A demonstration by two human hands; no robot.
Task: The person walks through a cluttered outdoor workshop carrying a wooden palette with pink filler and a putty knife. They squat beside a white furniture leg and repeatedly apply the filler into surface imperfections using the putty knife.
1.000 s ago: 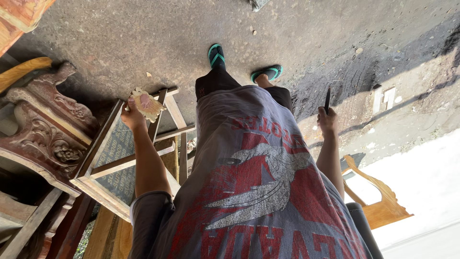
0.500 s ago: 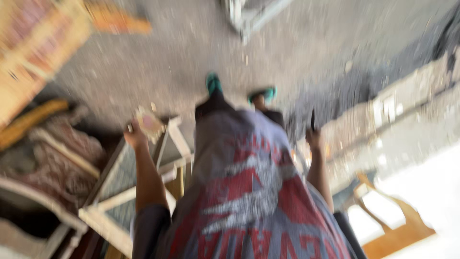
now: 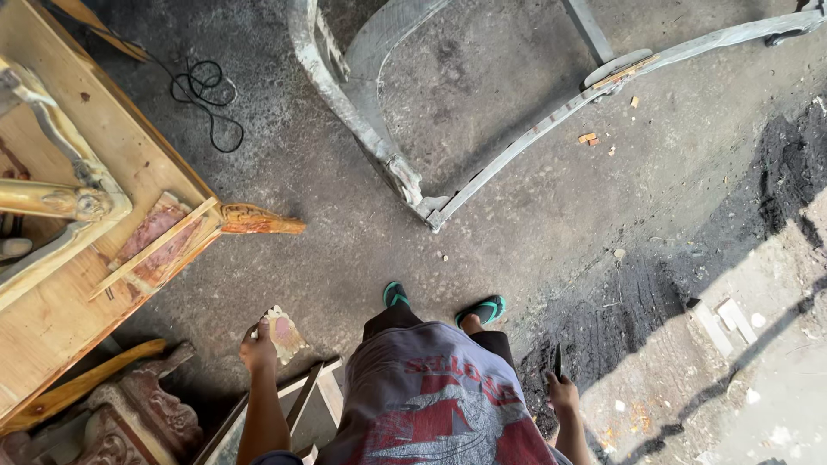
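A rough grey concrete floor (image 3: 534,207) fills the view, with dark soot-like patches to the right of the person's feet. Ahead of the feet lies a grey curved frame (image 3: 388,155). To their left sits a plywood bench (image 3: 60,284) bearing carved wood parts, with a black cable (image 3: 207,95) coiled beyond it. The left hand (image 3: 257,349) is closed around a small worn pad (image 3: 282,331), held left of the feet above a wooden frame (image 3: 301,405). The right hand (image 3: 562,394), right of the feet, grips a thin dark tool (image 3: 557,360) pointing forward.
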